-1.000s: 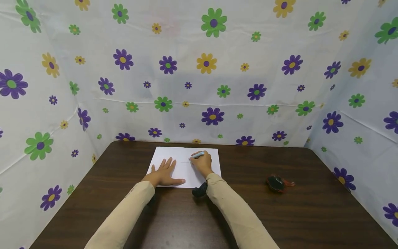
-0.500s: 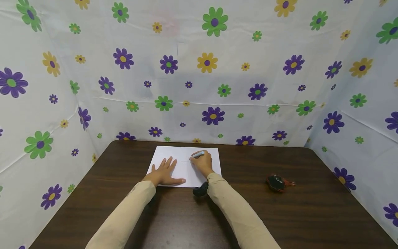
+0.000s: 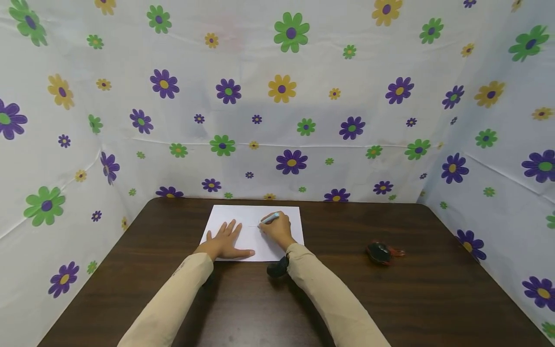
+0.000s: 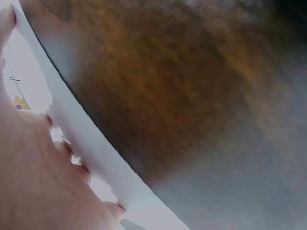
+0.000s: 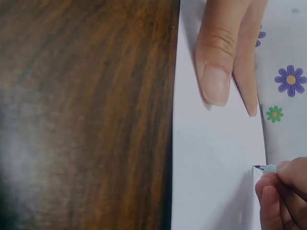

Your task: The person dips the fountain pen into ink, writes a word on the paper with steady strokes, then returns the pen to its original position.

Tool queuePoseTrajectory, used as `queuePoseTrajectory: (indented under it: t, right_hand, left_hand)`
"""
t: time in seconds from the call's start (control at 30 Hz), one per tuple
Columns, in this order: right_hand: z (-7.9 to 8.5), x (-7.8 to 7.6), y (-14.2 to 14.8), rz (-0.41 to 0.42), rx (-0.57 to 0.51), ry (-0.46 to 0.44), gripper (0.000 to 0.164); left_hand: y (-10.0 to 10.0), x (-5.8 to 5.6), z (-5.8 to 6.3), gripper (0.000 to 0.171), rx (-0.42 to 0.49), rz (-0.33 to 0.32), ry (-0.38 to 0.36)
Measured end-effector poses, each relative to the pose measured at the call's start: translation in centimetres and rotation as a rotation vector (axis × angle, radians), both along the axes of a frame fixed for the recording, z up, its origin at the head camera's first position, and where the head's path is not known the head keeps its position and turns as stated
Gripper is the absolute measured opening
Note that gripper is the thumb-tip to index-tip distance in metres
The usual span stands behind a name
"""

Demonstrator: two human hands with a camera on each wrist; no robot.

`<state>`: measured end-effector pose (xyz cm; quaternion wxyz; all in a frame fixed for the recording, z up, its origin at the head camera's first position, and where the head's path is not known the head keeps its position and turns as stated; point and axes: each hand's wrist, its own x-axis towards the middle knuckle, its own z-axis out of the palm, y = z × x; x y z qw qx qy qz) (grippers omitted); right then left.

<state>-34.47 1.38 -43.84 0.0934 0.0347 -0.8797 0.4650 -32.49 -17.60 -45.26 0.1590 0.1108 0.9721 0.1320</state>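
A white sheet of paper (image 3: 243, 213) lies near the far edge of the dark wooden table. My left hand (image 3: 223, 243) rests flat on its left part, fingers spread and thumb toward the middle. On the right part, my right hand (image 3: 279, 232) holds a light blue pen (image 3: 270, 218) between thumb and fingers. The dark pen tip (image 5: 259, 166) is right at the paper. A thin line (image 3: 252, 226) runs left from the tip in the head view. In the right wrist view, the curled fingers hide most of the pen.
To the right on the table (image 3: 329, 289) sits a small dark, shiny oval object (image 3: 379, 253) with orange-red parts. White flower-patterned cloth (image 3: 256, 111) hangs behind and on both sides. A black band (image 3: 277, 268) shows at the right wrist.
The head view has turned slightly right, so the scene shifts left. My right hand has brought the pen tip slightly nearer to me on the paper. The left hand stays in place.
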Motion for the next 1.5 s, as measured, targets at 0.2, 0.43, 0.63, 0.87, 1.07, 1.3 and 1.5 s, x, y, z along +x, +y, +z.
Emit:
queuePoseTrajectory:
  t: [0.2, 0.43, 0.63, 0.87, 1.07, 1.3, 1.5]
  right_hand:
    - [0.0, 0.5, -0.3, 0.053, -0.017, 0.012, 0.004]
    - [0.0, 1.2, -0.6, 0.114, 0.000, 0.020, 0.003]
    - [-0.1, 1.7, -0.8, 0.163, 0.026, 0.033, 0.003]
    - [0.2, 2.7, -1.3, 0.195, 0.080, 0.056, 0.003]
    - [0.3, 3.2, -1.4, 0.224, 0.098, 0.066, 0.003]
    - [0.2, 2.7, -1.0, 0.207, 0.039, 0.083, 0.003]
    - [0.5, 1.8, 0.0, 0.134, 0.014, 0.104, 0.003]
  left_hand:
    - [-0.4, 0.0, 0.0, 0.123, 0.007, -0.003, 0.004]
    - [-1.0, -0.9, -1.3, 0.124, -0.007, 0.000, 0.021]
    - [-1.2, -0.9, -1.3, 0.125, 0.007, 0.000, 0.017]
    - [-0.6, 0.6, 0.7, 0.117, 0.011, -0.014, 0.009]
    - [0.0, 1.6, 2.0, 0.108, 0.006, -0.023, 0.011]
    - [-0.2, 1.1, 1.4, 0.115, 0.017, -0.025, -0.007]
    - [-0.3, 0.0, -0.1, 0.122, 0.027, -0.023, 0.002]
